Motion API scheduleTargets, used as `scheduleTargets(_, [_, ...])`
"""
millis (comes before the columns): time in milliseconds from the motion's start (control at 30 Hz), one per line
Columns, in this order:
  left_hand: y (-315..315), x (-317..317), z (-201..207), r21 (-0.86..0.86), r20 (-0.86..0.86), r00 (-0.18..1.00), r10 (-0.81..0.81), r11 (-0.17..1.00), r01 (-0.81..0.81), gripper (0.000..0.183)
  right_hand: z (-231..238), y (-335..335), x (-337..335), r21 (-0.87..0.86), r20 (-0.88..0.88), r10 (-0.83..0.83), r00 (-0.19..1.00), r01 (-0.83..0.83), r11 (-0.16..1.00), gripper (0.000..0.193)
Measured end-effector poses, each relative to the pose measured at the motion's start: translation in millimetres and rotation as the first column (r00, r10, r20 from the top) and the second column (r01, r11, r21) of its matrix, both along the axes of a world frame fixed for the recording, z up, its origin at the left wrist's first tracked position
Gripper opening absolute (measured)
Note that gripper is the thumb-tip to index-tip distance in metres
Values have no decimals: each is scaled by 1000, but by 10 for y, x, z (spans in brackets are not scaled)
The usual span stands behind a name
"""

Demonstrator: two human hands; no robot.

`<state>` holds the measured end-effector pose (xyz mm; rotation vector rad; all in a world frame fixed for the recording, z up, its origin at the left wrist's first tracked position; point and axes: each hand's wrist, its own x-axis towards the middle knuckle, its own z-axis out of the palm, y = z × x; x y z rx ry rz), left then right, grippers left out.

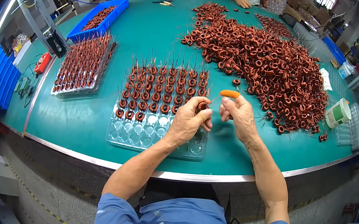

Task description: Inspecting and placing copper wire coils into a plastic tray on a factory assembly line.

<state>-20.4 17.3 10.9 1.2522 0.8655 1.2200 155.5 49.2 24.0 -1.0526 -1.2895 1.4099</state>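
- The left hand (189,120) pinches one copper coil (202,106) above the clear tray (156,137); the right hand (239,114) grip, orange-capped finger up, seems to nip its wire lead.
- Judged by sight, the tray is two-thirds filled; its front rows are empty.
- A big coil heap (267,64) waits on the table (83,119).

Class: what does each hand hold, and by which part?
Left hand pinches a copper coil by its ring body; right hand, orange-capped finger, grips its wire lead.
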Motion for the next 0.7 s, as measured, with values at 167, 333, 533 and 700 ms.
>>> scheduleTargets(167, [-2,-68,91,-167,51,978,-200,964,206,38,7,29,87,19,-160,38,986,-36,999,32])
scheduleTargets(333, [-1,-56,122,-175,71,975,-213,959,222,46,78,17,94,-64,-197,75,978,-89,994,30])
scheduleTargets(533, [-3,-88,147,-301,175,945,-277,899,319,55,88,16,75,-160,-244,126,961,-168,973,24])
scheduleTargets(700, [-50,-13,108,-50,-68,973,-222,974,219,42,29,14,72,-131,-288,108,951,-151,980,23])
